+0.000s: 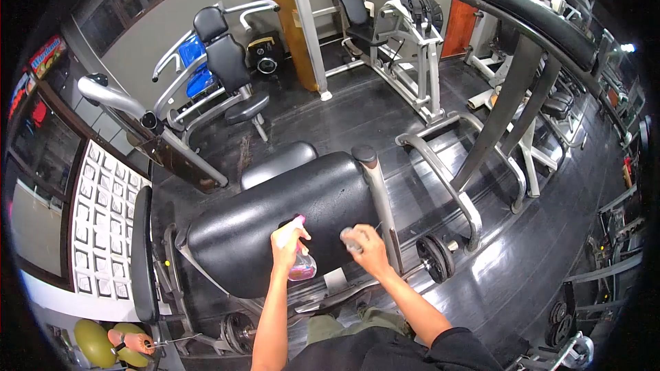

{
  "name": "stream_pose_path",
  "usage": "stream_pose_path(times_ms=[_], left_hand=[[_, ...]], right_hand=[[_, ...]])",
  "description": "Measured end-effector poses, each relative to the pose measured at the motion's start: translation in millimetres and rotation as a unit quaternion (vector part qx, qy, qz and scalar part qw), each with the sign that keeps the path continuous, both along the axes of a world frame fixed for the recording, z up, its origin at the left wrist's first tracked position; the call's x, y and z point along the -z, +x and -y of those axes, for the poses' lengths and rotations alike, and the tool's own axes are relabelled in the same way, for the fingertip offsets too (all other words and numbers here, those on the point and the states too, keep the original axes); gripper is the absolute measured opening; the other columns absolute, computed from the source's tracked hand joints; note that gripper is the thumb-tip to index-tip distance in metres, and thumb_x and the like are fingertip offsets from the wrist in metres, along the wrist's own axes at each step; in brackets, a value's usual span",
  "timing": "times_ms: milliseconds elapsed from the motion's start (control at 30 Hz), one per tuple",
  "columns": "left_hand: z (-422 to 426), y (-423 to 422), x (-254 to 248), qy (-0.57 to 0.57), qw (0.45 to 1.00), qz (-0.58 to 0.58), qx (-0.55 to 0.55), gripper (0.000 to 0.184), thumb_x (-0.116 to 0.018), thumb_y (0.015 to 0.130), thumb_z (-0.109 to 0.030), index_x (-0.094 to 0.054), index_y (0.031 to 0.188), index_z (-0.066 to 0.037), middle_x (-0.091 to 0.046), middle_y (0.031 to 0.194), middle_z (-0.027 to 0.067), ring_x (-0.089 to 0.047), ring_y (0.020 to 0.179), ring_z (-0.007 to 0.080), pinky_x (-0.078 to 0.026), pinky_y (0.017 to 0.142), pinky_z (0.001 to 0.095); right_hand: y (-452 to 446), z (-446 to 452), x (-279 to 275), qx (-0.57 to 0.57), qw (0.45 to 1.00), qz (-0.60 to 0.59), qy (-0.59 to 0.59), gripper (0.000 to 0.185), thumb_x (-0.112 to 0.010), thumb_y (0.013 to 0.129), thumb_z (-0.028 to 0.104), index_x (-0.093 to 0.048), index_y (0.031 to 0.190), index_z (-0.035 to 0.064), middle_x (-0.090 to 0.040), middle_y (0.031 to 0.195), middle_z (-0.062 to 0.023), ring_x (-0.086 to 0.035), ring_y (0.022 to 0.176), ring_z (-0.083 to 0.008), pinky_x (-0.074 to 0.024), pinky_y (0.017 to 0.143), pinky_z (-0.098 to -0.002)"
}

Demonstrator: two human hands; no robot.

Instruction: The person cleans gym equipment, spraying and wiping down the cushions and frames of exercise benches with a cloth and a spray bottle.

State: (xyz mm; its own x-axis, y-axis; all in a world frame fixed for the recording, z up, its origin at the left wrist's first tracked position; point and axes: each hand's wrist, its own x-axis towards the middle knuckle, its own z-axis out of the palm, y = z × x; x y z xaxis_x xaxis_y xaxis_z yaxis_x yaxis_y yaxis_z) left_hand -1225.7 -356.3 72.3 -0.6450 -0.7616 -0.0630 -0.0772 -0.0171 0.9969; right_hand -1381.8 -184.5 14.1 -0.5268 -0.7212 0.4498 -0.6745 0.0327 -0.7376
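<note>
My left hand [287, 246] is wrapped around the neck of a clear spray bottle [302, 268] with a pink and white trigger head and pinkish liquid inside. The bottle is held over the near side of a large black padded bench [275, 199]. To its right, my right hand [368, 251] is closed on a small grey cloth [350, 239], partly hidden by the fingers and slightly blurred. This hand is just over the right part of the pad, and contact with it is hard to judge. Small droplets or marks show on the pad's surface.
A grey metal post [379, 199] rises at the pad's right end. Beyond it stands a tall padded machine frame [474, 130]. Weight plates [435, 259] sit low on the right. A seated machine [228, 62] and a striped pillar [292, 20] are farther back.
</note>
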Motion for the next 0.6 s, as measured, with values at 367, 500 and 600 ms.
stream_pose_path(times_ms=[367, 500, 600], left_hand=[[0, -1, 2, -0.004, 1.000, -0.005, -0.009, 0.030, -0.053, 0.090, -0.016, -0.068, 0.104, 0.006, -0.068, 0.075, 0.0133, -0.060, 0.044, 0.0173, -0.048, 0.045, 0.0273], [-1, -2, 1, 0.010, 1.000, 0.001, -0.014, 0.029, -0.054, 0.091, -0.017, -0.067, 0.103, 0.006, -0.068, 0.075, 0.0131, -0.060, 0.045, 0.0169, -0.047, 0.044, 0.0270], [-3, -1, 2, 0.020, 0.999, -0.018, -0.019, 0.027, -0.056, 0.094, -0.017, -0.069, 0.109, 0.002, -0.068, 0.074, 0.0090, -0.059, 0.045, 0.0132, -0.045, 0.044, 0.0252]], right_hand=[[-19, 27, -30, 0.054, 0.998, 0.013, -0.017, 0.044, -0.077, 0.064, 0.001, -0.067, 0.104, 0.0175, -0.060, 0.103, -0.0055, -0.062, 0.095, -0.0294, -0.0523, 0.079, -0.0397], [0, 28, -14, 0.043, 0.998, 0.002, -0.036, 0.049, -0.077, 0.062, -0.002, -0.066, 0.106, 0.0181, -0.060, 0.104, -0.0066, -0.061, 0.098, -0.0300, -0.0516, 0.080, -0.0402], [11, 13, -7, -0.009, 1.000, -0.023, 0.005, 0.050, -0.076, 0.063, -0.002, -0.066, 0.106, 0.0215, -0.060, 0.106, -0.0048, -0.061, 0.098, -0.0280, -0.0536, 0.079, -0.0396]])
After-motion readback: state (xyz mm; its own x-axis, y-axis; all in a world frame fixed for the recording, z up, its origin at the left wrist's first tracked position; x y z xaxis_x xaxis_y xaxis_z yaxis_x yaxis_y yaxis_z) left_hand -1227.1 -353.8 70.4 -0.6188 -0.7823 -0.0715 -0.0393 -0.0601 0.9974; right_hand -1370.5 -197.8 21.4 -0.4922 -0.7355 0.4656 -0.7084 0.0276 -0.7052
